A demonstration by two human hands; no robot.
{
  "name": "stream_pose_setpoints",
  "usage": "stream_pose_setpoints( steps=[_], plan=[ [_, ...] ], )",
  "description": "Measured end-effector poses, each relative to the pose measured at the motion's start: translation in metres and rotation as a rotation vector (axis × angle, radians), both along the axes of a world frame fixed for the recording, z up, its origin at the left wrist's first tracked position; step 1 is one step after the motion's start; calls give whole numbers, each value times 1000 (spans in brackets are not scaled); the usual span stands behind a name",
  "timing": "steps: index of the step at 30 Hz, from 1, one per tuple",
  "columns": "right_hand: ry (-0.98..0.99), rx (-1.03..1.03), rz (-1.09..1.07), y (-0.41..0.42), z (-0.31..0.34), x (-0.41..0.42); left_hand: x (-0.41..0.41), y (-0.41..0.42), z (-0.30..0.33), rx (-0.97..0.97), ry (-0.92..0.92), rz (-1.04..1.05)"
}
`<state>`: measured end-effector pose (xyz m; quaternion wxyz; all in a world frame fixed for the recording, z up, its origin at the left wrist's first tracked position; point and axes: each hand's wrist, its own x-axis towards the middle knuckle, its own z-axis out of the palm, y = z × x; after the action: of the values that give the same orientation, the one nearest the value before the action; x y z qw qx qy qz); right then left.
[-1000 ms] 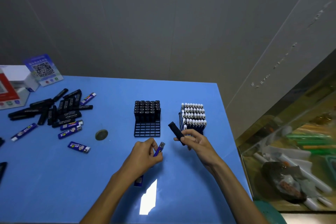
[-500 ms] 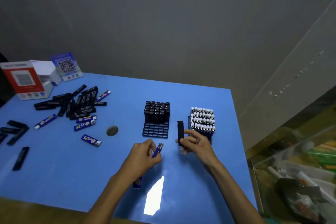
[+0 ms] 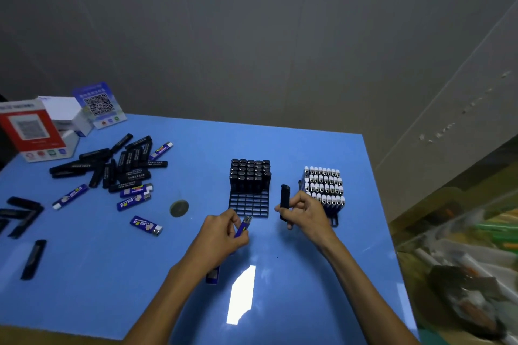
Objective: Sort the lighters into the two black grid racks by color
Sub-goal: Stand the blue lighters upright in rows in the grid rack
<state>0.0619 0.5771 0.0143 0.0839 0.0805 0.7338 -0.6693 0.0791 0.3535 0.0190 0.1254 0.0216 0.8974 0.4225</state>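
Right hand [image 3: 307,214] gripping black lighter [image 3: 284,202] upright, between the two racks; left hand [image 3: 221,235] pinching blue lighter [image 3: 243,227]. Best: keep black one vertical, drop into empty front cells of left rack [image 3: 249,204]; blue into right rack [image 3: 325,190].

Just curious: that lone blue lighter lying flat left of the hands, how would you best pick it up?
Pinch the blue lighter across its long narrow sides at mid-body, coming straight down from above. It lies flat on the table with bare space around it, so fingers fit either side.
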Motion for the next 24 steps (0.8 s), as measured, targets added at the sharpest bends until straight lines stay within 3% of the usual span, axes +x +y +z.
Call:
stream_pose_setpoints(
  steps=[19,24],
  plan=[
    [3,2,-97,-38,0,-35,-57,-42,-4,31,1,-105],
    [25,146,-88,-38,-10,-46,-64,-42,-4,19,2,-110]
  ],
)
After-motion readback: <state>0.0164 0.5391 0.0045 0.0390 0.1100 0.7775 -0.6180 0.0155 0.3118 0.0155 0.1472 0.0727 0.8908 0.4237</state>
